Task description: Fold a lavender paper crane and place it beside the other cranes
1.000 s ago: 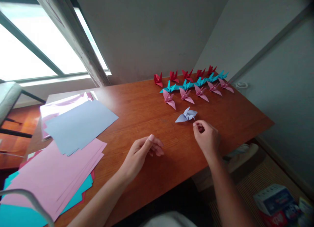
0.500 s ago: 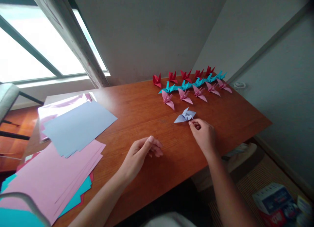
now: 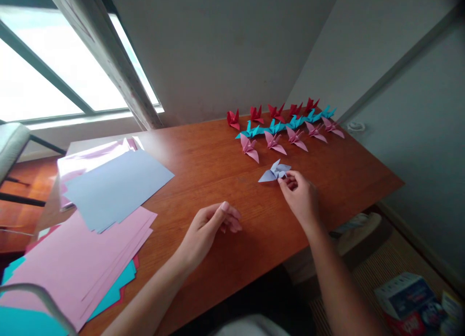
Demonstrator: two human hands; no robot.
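Observation:
A pale blue-grey origami crane rests on the brown wooden table, its wings spread. My right hand is at the crane's right end, with thumb and index finger parted around that end. Whether the fingertips touch the paper I cannot tell. To the left, my left hand lies near the table surface, holding nothing, its fingers loosely bent and the thumb on top. Just behind the blue-grey crane is a row of pink cranes.
Turquoise cranes and red cranes stand in rows at the back. At the left lie blue-grey sheets, pink sheets and turquoise sheets. A grey curved bar crosses the lower left corner. Boxes are on the floor at right.
My right thumb and index finger have parted from a closer pinch and shifted slightly up along the crane's right end. The crane and my left hand look unmoved.

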